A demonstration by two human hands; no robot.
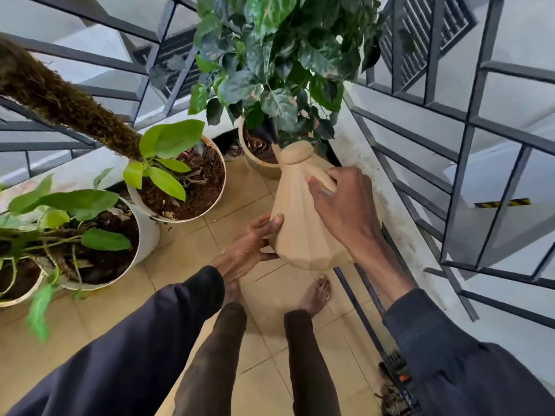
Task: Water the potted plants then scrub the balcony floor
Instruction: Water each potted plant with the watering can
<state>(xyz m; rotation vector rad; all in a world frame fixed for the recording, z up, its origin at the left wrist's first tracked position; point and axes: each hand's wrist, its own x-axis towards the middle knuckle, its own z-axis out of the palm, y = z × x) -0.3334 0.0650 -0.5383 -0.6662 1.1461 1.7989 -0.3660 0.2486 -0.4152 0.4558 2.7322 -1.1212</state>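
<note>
A beige faceted watering can (297,217) hangs over the tiled floor, tipped toward the ribbed beige pot (258,163) in the corner, which holds a dark, variegated leafy plant (279,61). My right hand (339,211) is closed around the can's handle from above. My left hand (252,244) presses against the can's lower left side and underside. The spout is hidden behind the can's lid and the leaves. No water is visible.
Two white pots with light green plants stand at the left, one at the middle (183,181) and one nearer (90,235), with a mossy pole (60,97) leaning across. Grey metal railings (450,145) enclose the corner. My bare feet (315,292) stand on beige tiles.
</note>
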